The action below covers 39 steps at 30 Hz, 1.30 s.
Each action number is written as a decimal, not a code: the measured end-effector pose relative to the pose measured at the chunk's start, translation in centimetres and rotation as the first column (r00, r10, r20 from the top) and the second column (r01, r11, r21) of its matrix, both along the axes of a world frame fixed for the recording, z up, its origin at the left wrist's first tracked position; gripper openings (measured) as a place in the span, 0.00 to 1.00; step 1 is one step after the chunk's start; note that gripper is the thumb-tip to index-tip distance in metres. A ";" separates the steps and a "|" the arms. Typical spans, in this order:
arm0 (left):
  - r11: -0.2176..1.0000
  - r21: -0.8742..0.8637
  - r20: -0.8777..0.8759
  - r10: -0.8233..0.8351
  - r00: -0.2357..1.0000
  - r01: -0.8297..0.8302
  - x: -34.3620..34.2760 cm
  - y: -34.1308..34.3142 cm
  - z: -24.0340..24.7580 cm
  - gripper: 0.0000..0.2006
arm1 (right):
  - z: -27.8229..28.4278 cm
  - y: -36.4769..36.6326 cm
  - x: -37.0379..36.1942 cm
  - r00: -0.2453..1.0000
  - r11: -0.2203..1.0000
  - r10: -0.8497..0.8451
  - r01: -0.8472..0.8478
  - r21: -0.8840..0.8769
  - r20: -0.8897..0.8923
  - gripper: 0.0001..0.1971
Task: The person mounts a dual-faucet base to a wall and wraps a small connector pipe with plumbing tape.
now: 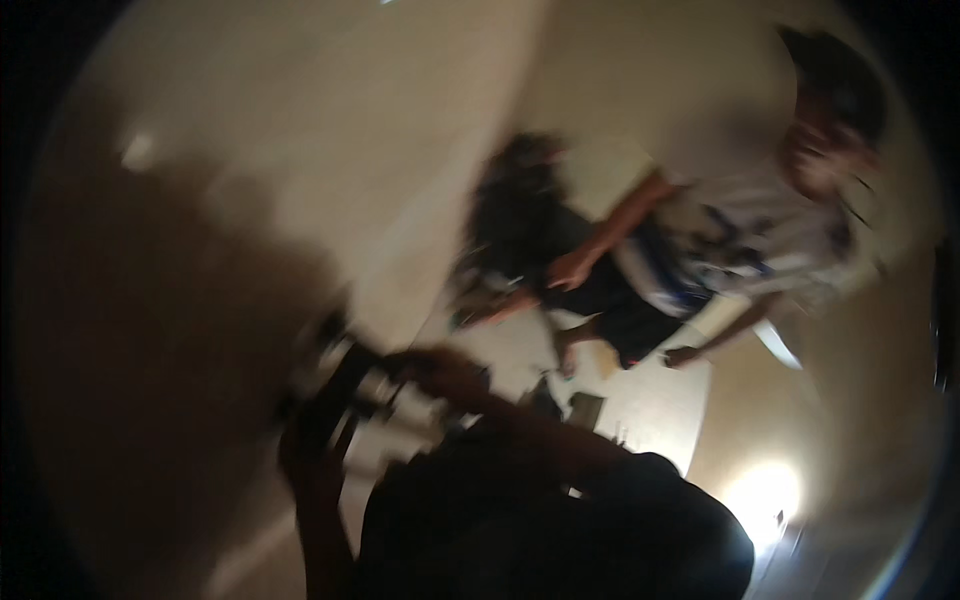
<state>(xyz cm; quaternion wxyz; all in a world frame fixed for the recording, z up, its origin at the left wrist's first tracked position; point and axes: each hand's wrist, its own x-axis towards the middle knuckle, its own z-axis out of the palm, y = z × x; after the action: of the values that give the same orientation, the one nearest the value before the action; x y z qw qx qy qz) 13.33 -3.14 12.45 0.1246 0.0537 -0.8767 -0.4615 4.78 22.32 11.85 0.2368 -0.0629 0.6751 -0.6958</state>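
Motion smears the picture and much of it is dark. In front of me, left of the middle, is a dark object [345, 385] with several stubby parts sticking out; its kind is too blurred to tell. My left hand [312, 455] grips its lower end from below, a thumb or finger showing along its side. From the right, my right hand [440, 372] closes on its other side, the arm reaching across my dark clothing. The fingers of both hands merge partly with the object in the gloom.
At the right, another person [740, 240] in a light printed shirt, dark shorts and a cap faces this way. Beside them is a blurred dark mass [515, 195]. Small items, one boxy [585, 410], stand on the floor. A bright lamp [765, 500] glares at lower right.
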 end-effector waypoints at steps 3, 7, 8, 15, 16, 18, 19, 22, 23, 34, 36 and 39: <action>0.867 -0.483 -0.106 -0.192 0.976 0.118 0.7 2.9 0.2 0.30 | 0.0 4.8 3.6 0.991 0.976 -0.127 0.118 -0.181 -0.034 0.21; 0.840 -0.482 0.044 -0.259 0.965 0.247 6.4 5.4 0.7 0.31 | 4.0 7.2 11.2 0.986 0.981 -0.090 0.064 -0.184 -0.139 0.23; 0.939 0.104 -0.029 -0.326 0.945 0.327 7.0 6.0 0.8 0.31 | 4.4 7.5 11.7 0.990 0.981 -0.087 0.065 -0.183 -0.113 0.25; -0.270 0.949 -0.233 -0.253 0.939 0.163 10.9 8.9 -0.2 0.18 | 6.0 10.2 15.0 0.996 0.989 -0.064 0.055 -0.135 -0.064 0.31; -0.283 0.947 -0.226 -0.249 0.942 0.152 11.0 8.9 0.9 0.18 | 6.8 10.1 14.9 0.996 0.991 -0.075 0.069 -0.116 -0.050 0.31; -0.307 0.950 -0.146 -0.282 0.948 0.055 12.4 9.6 2.2 0.18 | 7.3 10.5 15.8 0.995 0.992 -0.086 0.081 -0.095 -0.052 0.31; -0.313 0.948 -0.141 -0.278 0.950 0.050 13.0 9.9 2.5 0.18 | 7.6 10.6 16.2 0.993 0.992 -0.103 0.098 -0.082 -0.062 0.30; -0.299 0.953 -0.025 -0.225 0.974 -0.044 14.1 10.4 3.3 0.22 | 8.8 10.7 16.6 0.992 0.997 -0.073 0.073 -0.001 -0.102 0.29; -0.276 0.959 0.001 -0.216 0.976 -0.062 14.1 10.1 3.6 0.24 | 8.7 10.5 16.6 0.992 0.997 -0.071 0.071 -0.003 -0.104 0.29; -0.319 0.948 -0.035 -0.146 0.989 -0.013 15.8 9.0 5.6 0.26 | 7.0 9.6 16.9 0.996 0.990 -0.074 0.067 -0.121 -0.052 0.26; -0.406 0.914 -0.055 -0.116 0.992 0.003 16.9 9.2 4.8 0.25 | 7.2 9.3 17.6 0.996 0.989 -0.077 0.070 -0.126 -0.049 0.25; -0.424 0.906 -0.057 -0.088 0.994 0.014 18.1 9.3 4.4 0.24 | 7.9 9.0 18.5 0.995 0.987 -0.086 0.078 -0.139 -0.059 0.26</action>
<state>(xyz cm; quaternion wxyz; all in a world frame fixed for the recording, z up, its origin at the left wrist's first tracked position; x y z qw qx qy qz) 31.42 6.17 16.83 -0.0197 0.1020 -0.0866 -0.9908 23.31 31.28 19.71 0.1812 -0.0736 0.6351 -0.7472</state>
